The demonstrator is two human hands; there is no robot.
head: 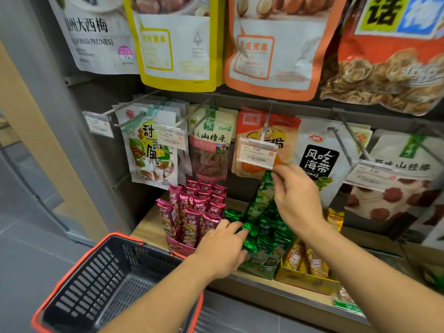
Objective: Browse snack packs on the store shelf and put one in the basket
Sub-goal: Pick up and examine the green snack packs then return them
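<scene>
**Green snack pack coming up out of its tray, basket waiting low on the left**

The right hand (296, 195) is pinching the top end of a green snack pack (260, 200) between thumb and fingertips and is holding it raised above the green display tray (260, 270) on the wooden shelf (144, 227). The pack is hanging with its long axis running steeply, top end up toward the 3.90 price tag (257, 153), lower end slanting down and left among the other green packs (271, 234) standing in the tray.

The left hand (222, 246) is lying palm-down over those packs, fingers spread and resting on their crimped tops; it is gripping nothing that can be made out, and looks to be steadying the row. Just to its left the magenta snack packs (192, 212) are standing upright in their own tray, and yellow snack packs (307, 260) are sitting to the right.

The shopping basket (79, 272), dark grey with a red rim, is hanging under the left forearm, below and to the left of the lifted pack, and looks empty. So the pack's path to it is likely down and leftward, across the left arm. The right hand is the one holding; the left is nearer the basket, so a handover or a reach across seems equally possible.
</scene>
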